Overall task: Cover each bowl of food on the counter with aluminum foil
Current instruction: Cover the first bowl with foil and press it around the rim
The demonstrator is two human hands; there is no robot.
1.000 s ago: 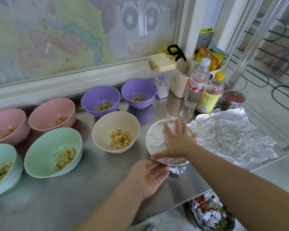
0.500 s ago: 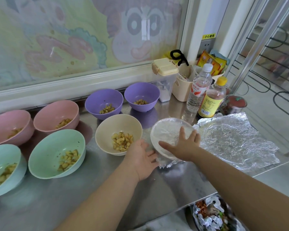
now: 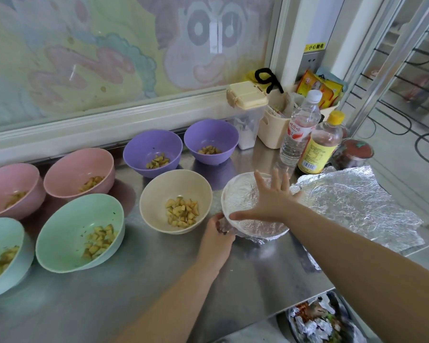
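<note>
Head view. Compared with 0.5 s ago: found right hand (image 3: 270, 201) shifted from near rim onto top of foiled bowl (image 3: 243, 194), pressing flat, fingers spread wide. Found left hand (image 3: 217, 235) lower at near-left rim, fingers curled on foil edge. Located bowl on counter (image 3: 159, 280), right of cream bowl (image 3: 156, 191), just left of spare sheet (image 3: 357, 209). Upright, mouth up; round, no long axis. Sheet flat, long axis left-right.
</note>
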